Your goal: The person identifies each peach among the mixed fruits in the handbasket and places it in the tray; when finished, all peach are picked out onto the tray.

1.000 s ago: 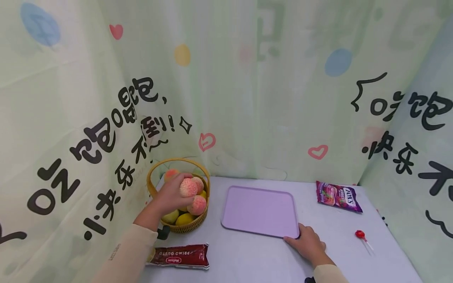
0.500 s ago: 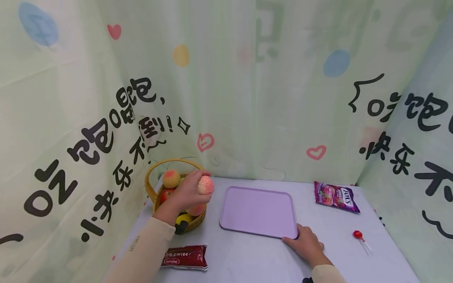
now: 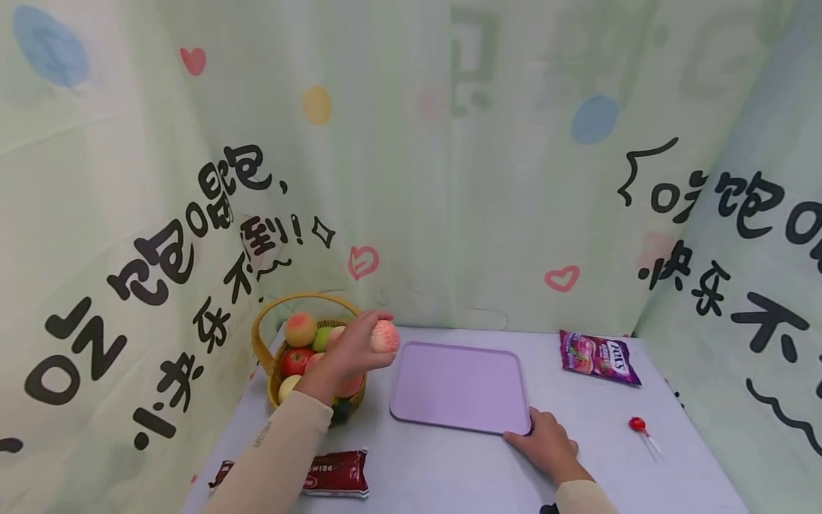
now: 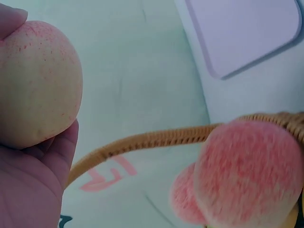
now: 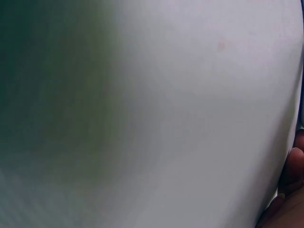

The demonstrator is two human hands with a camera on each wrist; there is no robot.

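Observation:
My left hand (image 3: 349,351) holds a pink-and-cream peach (image 3: 386,336) above the right side of a wicker basket (image 3: 258,343). In the left wrist view, fingers and thumb curl round the peach (image 4: 42,88), and two fuzzy pink peaches (image 4: 249,171) show below the basket's handle (image 4: 156,139). Under my left arm the basket holds several fruits, among them a red apple (image 3: 297,362) and a yellow-orange peach (image 3: 300,329). My right hand (image 3: 549,444) grips the near right corner of a flat lilac tray (image 3: 459,385). The right wrist view is mostly blurred, with fingers (image 5: 295,164) at its right edge.
A dark red packet (image 3: 337,474) lies at the front left, partly hidden by my left sleeve. Right of the tray are a purple candy bag (image 3: 600,359) and a red lollipop (image 3: 637,424). A printed curtain (image 3: 417,178) closes off the table's back and sides.
My left hand has lifted the peach from over the basket and carried it right, towards the tray. My right hand stays at the tray corner. The head view has shifted slightly.

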